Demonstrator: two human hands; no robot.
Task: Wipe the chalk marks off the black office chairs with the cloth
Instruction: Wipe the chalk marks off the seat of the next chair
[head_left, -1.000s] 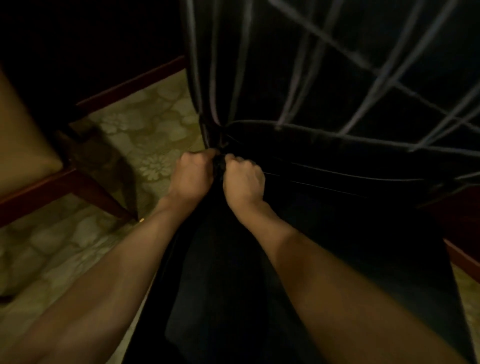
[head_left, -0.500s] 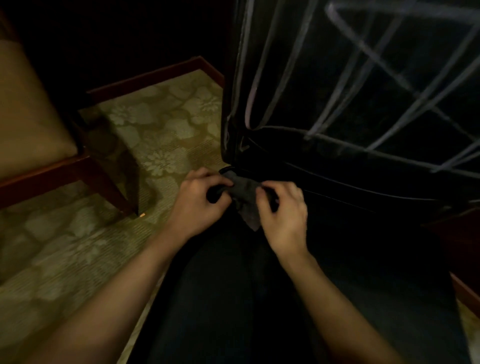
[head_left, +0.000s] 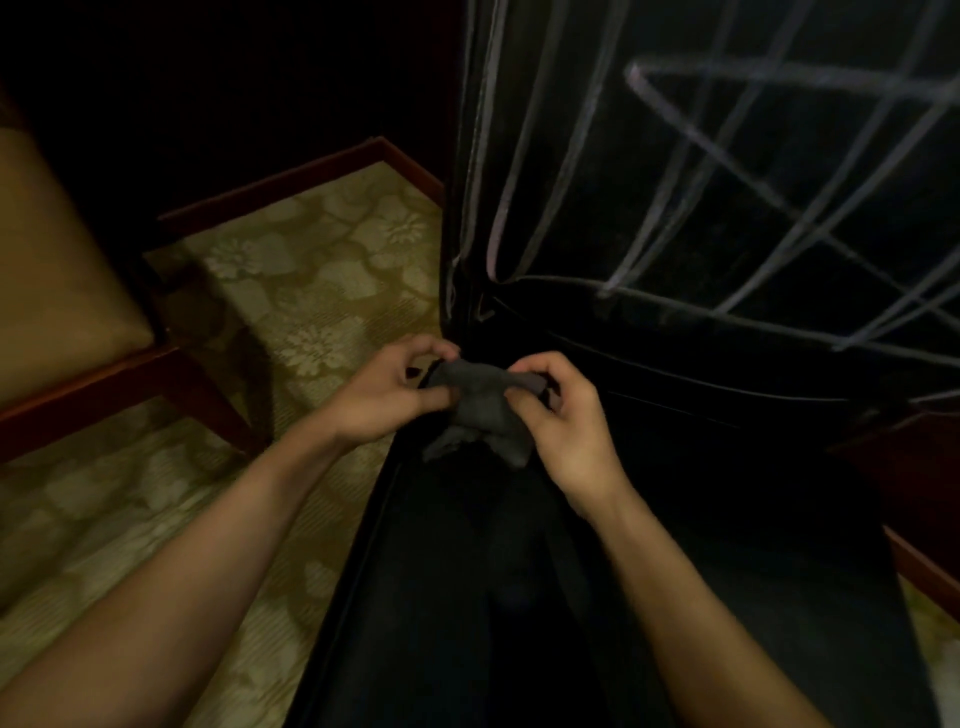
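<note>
Both hands, the left hand (head_left: 384, 389) and right hand (head_left: 566, 415), had drawn back from the chair (head_left: 675, 156), fingers pinching the cloth (head_left: 480, 410) open, its chalk (head_left: 779, 171) still unwiped.

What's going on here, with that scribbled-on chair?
A person is holding a small grey cloth in both hands, the left hand and right hand each pinching an end above the seat of a black chair. White chalk marks still cross the chair's backrest, so the wiping there is not yet done.
</note>
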